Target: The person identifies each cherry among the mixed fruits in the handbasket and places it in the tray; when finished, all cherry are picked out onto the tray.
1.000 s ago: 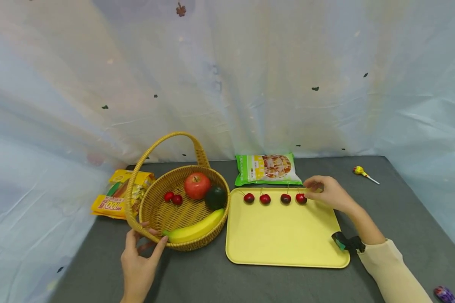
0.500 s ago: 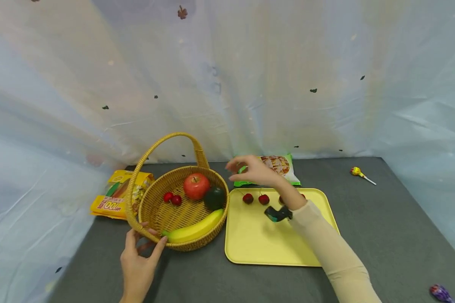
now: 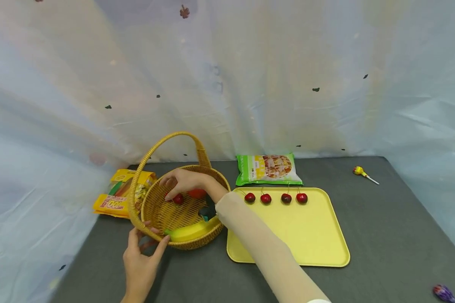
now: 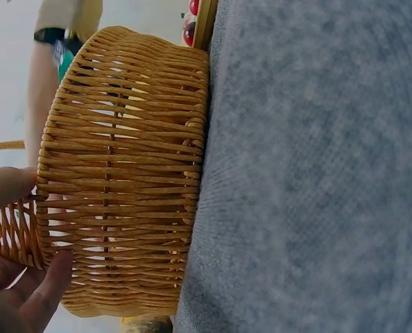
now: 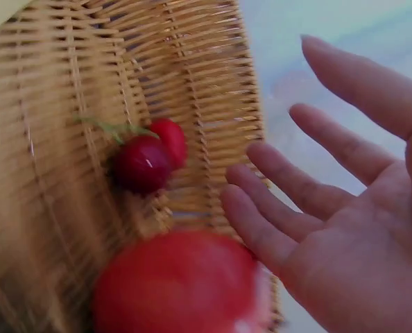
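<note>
My left hand [image 3: 141,263] grips the near left rim of a wicker basket [image 3: 197,243] at the foot of its handle, thumb on one side and fingers on the other. My right hand [image 3: 186,180] hovers over the basket's inside, fingers spread and nothing held, as the right wrist view shows. Below it lie two cherries [image 5: 143,164] side by side, one with a green stem, and a red apple [image 5: 182,284]. A banana [image 3: 191,232] rests along the near inner wall. The dark green fruit in the basket is hidden by my right wrist.
Right of the basket is a yellow tray [image 3: 307,235] with several stemmed cherries [image 3: 266,199] in a row. Behind it stands a green-and-white food packet [image 3: 269,169]. A yellow snack bag [image 3: 117,198] lies left; lollipops, one yellow [image 3: 358,170] and one purple [image 3: 443,292], lie right.
My right hand has swung left from beside the tray's cherries, past the packet, to above the basket. The left hand has kept its hold; the tray's cherries have stayed put.
</note>
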Demonstrator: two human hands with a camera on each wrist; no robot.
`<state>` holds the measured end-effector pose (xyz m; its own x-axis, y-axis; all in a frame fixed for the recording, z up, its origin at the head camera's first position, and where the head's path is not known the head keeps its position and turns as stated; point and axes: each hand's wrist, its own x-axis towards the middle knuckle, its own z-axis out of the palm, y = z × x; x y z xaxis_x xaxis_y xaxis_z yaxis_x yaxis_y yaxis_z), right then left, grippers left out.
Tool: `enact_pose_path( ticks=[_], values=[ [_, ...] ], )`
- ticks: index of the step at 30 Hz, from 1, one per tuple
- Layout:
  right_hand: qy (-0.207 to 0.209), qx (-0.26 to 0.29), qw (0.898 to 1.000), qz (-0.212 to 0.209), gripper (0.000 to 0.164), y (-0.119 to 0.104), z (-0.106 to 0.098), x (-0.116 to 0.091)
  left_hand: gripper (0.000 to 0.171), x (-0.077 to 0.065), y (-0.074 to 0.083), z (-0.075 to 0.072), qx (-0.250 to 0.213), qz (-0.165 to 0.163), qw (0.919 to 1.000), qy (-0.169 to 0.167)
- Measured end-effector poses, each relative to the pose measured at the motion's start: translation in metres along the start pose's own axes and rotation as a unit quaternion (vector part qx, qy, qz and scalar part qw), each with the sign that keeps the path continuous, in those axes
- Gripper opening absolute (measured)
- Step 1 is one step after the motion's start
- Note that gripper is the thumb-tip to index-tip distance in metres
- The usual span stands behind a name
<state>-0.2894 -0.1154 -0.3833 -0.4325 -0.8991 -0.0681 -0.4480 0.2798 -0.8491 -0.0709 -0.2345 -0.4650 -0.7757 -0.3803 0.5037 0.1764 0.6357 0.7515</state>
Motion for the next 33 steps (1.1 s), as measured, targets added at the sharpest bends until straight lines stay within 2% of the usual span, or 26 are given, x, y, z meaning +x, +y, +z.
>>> enact_pose_path(
  ticks=[2,6,18,23,30,33],
  values=[
    [0.009,0.022,1.000,0.001,0.055,0.003,0.008,0.009,0.059,0.000,0.000,-0.001,0.002,0.001,1.0000,0.000],
    [0.013,0.030,0.999,-0.010,0.051,0.009,0.022,0.021,0.063,-0.001,-0.002,0.000,-0.002,0.001,1.0000,0.002],
    [0.012,-0.055,0.998,-0.007,0.037,0.018,0.039,0.032,0.066,-0.002,-0.003,0.000,-0.011,0.007,0.9999,0.004],
    [0.003,-0.057,0.998,0.012,0.031,0.017,0.041,0.031,0.066,-0.002,-0.003,0.000,-0.003,0.004,0.9999,0.009],
    [-0.026,-0.102,0.993,0.059,0.031,0.015,0.043,0.029,0.065,-0.003,-0.002,0.000,0.006,0.005,0.9999,0.014],
    [-0.039,-0.102,0.992,0.069,0.028,0.015,0.044,0.028,0.063,-0.003,-0.001,0.000,0.006,0.005,0.9999,0.012]
  ],
)
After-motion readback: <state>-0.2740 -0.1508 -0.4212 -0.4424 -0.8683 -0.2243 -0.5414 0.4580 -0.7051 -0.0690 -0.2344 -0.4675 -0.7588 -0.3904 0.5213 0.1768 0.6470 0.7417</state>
